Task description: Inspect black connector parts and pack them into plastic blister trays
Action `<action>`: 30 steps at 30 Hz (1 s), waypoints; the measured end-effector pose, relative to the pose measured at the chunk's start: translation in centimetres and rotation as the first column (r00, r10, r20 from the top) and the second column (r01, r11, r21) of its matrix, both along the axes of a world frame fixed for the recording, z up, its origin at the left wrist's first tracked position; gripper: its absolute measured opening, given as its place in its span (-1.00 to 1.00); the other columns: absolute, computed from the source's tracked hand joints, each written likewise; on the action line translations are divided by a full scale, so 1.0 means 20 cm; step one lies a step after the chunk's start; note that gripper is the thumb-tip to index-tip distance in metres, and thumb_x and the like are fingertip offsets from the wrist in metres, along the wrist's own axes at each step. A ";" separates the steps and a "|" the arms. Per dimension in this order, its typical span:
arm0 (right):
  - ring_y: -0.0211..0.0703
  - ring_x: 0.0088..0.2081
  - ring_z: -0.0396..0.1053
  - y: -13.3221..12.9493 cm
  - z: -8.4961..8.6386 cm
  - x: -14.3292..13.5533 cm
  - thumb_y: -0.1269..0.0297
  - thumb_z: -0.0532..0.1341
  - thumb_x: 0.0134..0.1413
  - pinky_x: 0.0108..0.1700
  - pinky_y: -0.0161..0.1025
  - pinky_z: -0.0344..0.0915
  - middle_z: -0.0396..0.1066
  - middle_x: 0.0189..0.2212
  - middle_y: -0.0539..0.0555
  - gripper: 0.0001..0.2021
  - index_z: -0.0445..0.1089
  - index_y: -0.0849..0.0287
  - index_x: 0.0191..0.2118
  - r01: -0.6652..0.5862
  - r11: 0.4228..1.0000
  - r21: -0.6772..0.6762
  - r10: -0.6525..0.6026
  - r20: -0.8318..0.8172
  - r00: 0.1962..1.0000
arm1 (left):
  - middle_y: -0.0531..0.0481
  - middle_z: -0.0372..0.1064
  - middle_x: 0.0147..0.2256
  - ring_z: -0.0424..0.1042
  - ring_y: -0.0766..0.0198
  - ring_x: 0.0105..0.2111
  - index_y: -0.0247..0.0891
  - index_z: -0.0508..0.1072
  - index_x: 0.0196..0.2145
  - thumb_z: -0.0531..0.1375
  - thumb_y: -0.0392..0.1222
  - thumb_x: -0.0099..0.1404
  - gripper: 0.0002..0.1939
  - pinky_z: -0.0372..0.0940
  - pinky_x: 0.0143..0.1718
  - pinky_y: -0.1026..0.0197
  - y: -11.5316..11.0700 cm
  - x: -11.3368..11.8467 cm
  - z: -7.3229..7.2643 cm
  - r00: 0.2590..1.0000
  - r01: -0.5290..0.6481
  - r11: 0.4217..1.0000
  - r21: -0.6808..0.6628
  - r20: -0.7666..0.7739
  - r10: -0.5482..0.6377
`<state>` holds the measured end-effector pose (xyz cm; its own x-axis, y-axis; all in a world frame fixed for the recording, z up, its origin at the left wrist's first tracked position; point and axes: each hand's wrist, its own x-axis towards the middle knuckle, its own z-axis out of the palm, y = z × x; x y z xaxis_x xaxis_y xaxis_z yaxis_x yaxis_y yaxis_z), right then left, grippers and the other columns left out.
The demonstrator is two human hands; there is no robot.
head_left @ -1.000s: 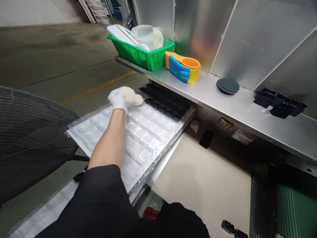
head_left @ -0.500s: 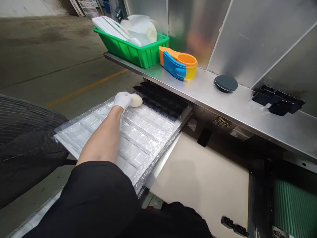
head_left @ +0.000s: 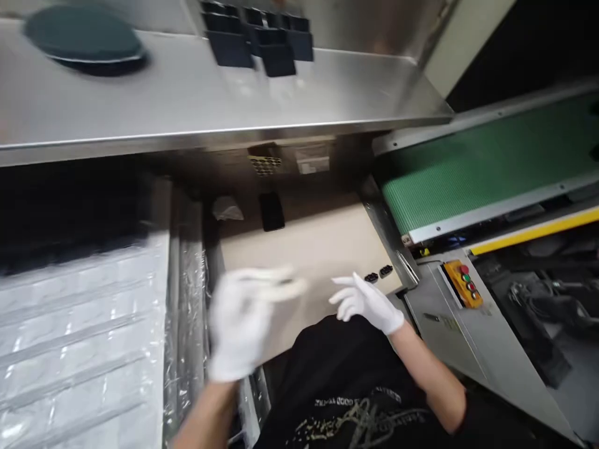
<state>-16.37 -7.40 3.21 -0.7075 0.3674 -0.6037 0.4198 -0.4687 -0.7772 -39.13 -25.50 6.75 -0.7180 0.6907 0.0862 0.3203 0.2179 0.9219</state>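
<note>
My left hand, in a white glove and smeared by motion, is over the left part of the beige board. Its fingers are closed on a cream-coloured pad, which shows nearly edge-on and blurred. My right hand, also white-gloved, hovers over the board's front edge with its fingers stretched and nothing in them. Beyond its fingertips, two small black parts lie at the board's right side. A dark phone and a crumpled clear bag rest at the back of the board.
Plastic-covered trays are stacked at left. A steel shelf crosses above, carrying dark round discs and several black pieces. At right are a green conveyor belt and a yellow control box.
The view has swung right. My left hand has come from the trays to above the board with the cream pad, and my right hand has come into view.
</note>
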 end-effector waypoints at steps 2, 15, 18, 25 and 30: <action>-0.05 -0.25 0.59 0.06 -0.01 -0.08 -0.32 0.20 0.22 -0.11 -0.05 0.57 0.62 -0.31 0.10 -0.43 0.60 0.11 -0.07 0.019 1.000 -0.024 -0.022 -0.094 0.995 | -0.08 0.61 -0.22 0.57 -0.26 -0.14 0.46 0.68 -0.26 0.22 -0.09 0.17 -0.65 0.43 0.02 -0.53 0.22 0.35 -0.09 0.960 0.274 0.951 0.139 -0.092 -0.263; 0.00 0.16 0.53 0.09 -0.08 0.35 0.10 0.25 0.25 0.38 0.00 0.35 0.62 0.05 0.13 -0.62 0.54 0.11 0.10 0.532 0.616 0.581 -0.490 -0.245 0.836 | -0.04 0.55 -0.28 0.56 -0.04 -0.10 -0.08 0.49 -0.52 0.24 -0.16 0.01 -0.98 0.49 0.00 -0.08 0.64 0.69 -0.16 0.552 0.263 0.958 0.119 0.795 -0.250; 0.03 0.20 0.50 0.10 -0.13 0.40 0.09 0.23 0.26 0.39 0.01 0.33 0.59 0.12 0.16 -0.58 0.52 0.12 0.15 0.488 0.557 0.672 -0.518 -0.178 0.836 | 0.00 0.43 -0.39 0.52 0.06 -0.23 -0.13 0.41 -0.53 0.27 -0.16 -0.01 -0.92 0.49 -0.14 0.01 0.67 0.72 -0.22 0.559 0.245 0.967 0.063 0.806 -0.194; 0.10 0.18 0.43 0.49 -0.28 0.38 0.26 0.13 0.36 0.30 -0.02 0.31 0.53 0.16 0.24 -0.62 0.45 0.18 0.20 -0.022 0.412 0.911 -0.402 0.203 0.893 | -0.11 0.49 -0.28 0.56 0.08 -0.28 -0.21 0.39 -0.29 0.27 -0.13 0.05 -0.76 0.54 -0.24 0.00 0.98 0.60 -0.53 0.648 0.293 0.947 -0.134 0.756 -0.094; 0.17 0.17 0.32 0.77 -0.38 0.11 0.40 0.02 0.40 0.17 0.02 0.31 0.48 0.12 0.36 -0.64 0.54 0.32 0.05 -0.537 0.273 0.798 -0.086 0.576 0.813 | -0.28 0.53 -0.21 0.56 -0.14 -0.06 -0.25 0.41 -0.27 0.30 -0.30 0.10 -0.78 0.47 0.01 -0.12 1.33 0.50 -0.80 0.839 0.292 0.903 -0.314 0.538 -0.084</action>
<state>-14.22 7.95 -4.38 -0.6363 0.7393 -0.2202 0.7682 0.5811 -0.2688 -29.11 1.01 -9.30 -0.4402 0.7207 -0.5356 -0.0909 0.5577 0.8251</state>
